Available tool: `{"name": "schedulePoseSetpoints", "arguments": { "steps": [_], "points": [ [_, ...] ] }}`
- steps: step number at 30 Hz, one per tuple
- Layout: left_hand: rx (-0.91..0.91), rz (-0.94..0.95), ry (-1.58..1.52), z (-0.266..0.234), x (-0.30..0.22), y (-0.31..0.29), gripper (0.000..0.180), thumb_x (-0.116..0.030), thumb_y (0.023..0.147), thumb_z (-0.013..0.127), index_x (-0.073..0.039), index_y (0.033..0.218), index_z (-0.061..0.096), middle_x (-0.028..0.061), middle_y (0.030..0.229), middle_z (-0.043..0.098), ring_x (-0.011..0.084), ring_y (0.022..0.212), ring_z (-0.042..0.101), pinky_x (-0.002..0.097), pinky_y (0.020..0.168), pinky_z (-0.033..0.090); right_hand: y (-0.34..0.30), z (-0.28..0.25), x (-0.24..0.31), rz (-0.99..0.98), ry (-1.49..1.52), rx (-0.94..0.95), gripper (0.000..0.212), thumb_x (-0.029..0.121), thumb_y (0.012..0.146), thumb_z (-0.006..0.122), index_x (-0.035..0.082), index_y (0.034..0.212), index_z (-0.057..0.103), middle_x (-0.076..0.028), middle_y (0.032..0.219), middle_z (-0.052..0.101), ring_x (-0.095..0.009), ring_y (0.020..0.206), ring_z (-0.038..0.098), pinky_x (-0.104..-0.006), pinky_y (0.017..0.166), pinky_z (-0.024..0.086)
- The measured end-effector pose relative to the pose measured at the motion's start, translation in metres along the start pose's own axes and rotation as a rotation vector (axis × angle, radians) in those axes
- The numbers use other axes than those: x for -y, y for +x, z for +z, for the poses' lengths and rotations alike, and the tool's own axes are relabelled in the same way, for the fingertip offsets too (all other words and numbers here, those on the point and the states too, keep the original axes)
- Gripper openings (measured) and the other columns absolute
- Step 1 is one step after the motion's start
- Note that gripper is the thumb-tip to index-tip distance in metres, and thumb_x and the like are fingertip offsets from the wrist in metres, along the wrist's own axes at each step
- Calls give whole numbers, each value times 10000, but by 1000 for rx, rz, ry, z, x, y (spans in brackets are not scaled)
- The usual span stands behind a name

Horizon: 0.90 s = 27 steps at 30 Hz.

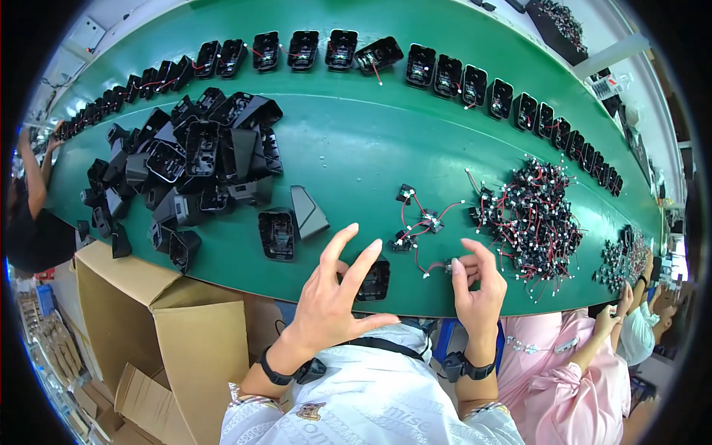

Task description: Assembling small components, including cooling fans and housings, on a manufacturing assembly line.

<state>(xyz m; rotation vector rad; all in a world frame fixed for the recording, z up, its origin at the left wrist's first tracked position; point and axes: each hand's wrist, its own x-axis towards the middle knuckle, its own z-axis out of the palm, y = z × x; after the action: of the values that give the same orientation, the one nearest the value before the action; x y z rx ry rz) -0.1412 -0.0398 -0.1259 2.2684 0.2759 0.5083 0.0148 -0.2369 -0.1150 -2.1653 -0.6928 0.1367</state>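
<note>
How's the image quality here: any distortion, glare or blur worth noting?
Head view: the fisheye bows the green table and crowds the row of black housings at both ends; a pale sheen lies on the tabletop; the left hand and right hand look fairly sharp; the picture's corners fall to black.

Left hand (326, 311) partly covers 1 black housing (380, 282); right hand (480, 293) partly hides 1 wired component (449, 265), details too small to tell; leftmost co-worker (38, 233) cut off
</note>
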Motion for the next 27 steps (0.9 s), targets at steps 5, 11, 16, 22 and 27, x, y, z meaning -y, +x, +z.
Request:
{"name": "schedulePoseSetpoints", "arguments": {
  "steps": [5,11,16,22,27],
  "points": [
    [158,15,54,-4,3,-4,874,-272,692,928,-94,1456,542,175,1480,517,302,986,635,419,899,520,0,-12,-3,-48,-113,99,162,-6,948,676,4,1106,708,-81,861,688,-126,675,613,-249,591,474],
    [-25,93,3,10,14,-5,832,-241,729,891,-88,1465,533,159,1439,535,242,873,614,383,800,489,2,-23,-5,-149,-90,13,207,-115,901,610,-12,1044,720,-141,1055,679,-204,840,654,-295,706,523],
    [18,87,9,8,13,-5,833,-245,730,889,-91,1464,526,151,1428,546,255,890,629,384,792,494,-4,-29,-13,-169,-119,73,280,-131,828,683,11,1066,730,-138,1098,680,-232,915,679,-310,779,553],
    [-20,100,49,13,15,-3,811,-256,745,882,-83,1454,529,146,1397,572,274,931,649,385,787,503,7,-20,-15,-354,-230,136,308,-68,779,746,39,1067,737,-108,1013,697,-211,844,658,-321,712,521],
    [-50,94,59,13,14,-4,810,-278,757,878,-69,1455,522,148,1354,605,296,979,659,391,794,515,6,-10,-7,-209,-75,126,254,-69,786,736,0,1027,690,-118,993,722,-185,800,655,-293,699,505]
  ]
}}
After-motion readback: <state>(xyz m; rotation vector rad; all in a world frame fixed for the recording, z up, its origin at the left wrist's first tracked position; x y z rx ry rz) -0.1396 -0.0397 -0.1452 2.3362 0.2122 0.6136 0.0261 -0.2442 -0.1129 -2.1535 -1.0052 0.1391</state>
